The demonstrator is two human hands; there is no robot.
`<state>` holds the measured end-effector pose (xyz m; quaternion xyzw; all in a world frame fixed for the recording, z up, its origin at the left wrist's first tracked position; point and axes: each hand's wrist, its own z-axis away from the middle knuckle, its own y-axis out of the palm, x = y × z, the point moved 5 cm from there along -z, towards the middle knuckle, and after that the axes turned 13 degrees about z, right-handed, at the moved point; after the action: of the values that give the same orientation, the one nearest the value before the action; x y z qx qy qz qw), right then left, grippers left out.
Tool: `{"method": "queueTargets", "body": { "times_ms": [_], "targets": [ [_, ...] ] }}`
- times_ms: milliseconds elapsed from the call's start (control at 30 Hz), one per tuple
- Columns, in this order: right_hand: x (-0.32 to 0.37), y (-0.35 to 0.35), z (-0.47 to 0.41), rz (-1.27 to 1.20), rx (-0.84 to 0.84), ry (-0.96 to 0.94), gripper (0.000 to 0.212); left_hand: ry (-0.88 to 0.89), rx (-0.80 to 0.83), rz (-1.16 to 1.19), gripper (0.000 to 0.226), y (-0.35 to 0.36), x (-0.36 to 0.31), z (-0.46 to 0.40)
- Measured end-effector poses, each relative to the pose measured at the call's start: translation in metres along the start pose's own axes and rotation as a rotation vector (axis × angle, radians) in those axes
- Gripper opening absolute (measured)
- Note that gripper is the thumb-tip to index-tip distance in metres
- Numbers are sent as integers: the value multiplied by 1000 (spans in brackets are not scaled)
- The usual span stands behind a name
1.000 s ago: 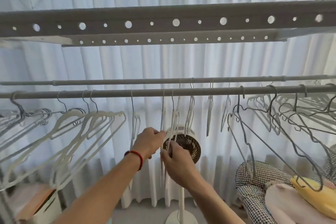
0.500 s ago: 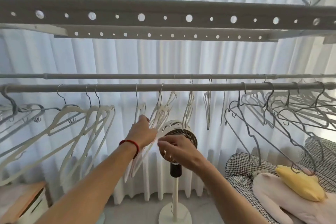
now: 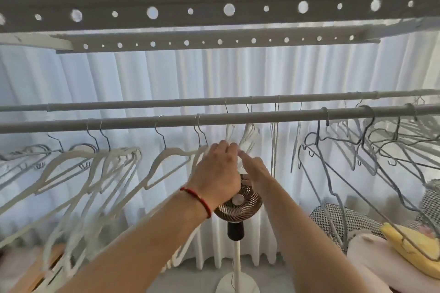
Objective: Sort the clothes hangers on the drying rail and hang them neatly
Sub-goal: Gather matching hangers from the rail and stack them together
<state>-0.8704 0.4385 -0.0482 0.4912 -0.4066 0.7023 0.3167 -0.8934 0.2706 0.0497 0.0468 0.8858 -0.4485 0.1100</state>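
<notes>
Both hands raised just under the front grey round drying rail (image 3: 238, 119). Left hand (image 3: 217, 171), red cord at wrist, fingers curled round a white plastic hanger (image 3: 166, 159) hooked on that rail. Right hand (image 3: 257, 169) fingers straight, reaching at white hangers in centre; grip can't be told. Grey wire hangers (image 3: 357, 150) bunched at right. Pedestal fan (image 3: 238, 202) behind hands.

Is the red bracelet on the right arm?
No, the red bracelet sits on the wrist of the left hand, while the right hand has a bare wrist.
</notes>
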Motion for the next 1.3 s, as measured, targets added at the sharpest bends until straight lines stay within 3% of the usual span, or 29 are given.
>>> {"method": "queueTargets", "body": {
  "times_ms": [100, 267, 533, 733, 867, 1067, 1233, 1300],
  "targets": [
    [-2, 4, -22, -72, 42, 6, 82, -131, 86, -13, 41, 22, 13, -28],
    [-12, -1, -47, -97, -37, -34, 51, -217, 87, 4, 34, 43, 36, -47],
    [-3, -30, -57, -124, -111, -137, 53, -265, 67, 51, 33, 65, 38, -56],
    [-3, -37, -65, -177, -75, -92, 61, -224, 41, 61, 34, 66, 28, -50],
    [-38, -33, -53, -148, -16, -27, 60, -211, 32, 99, 29, 67, 18, -42],
    [-96, -33, 3, -186, 62, 50, 40, -234, 72, 219, 28, 75, 4, -18],
    [-159, -20, 72, -180, 155, 61, 34, -423, 128, 444, 18, 93, 4, 7],
    [-181, -19, 100, -150, 174, 34, 45, -503, 164, 504, 17, 103, 11, 16]
  ]
}}
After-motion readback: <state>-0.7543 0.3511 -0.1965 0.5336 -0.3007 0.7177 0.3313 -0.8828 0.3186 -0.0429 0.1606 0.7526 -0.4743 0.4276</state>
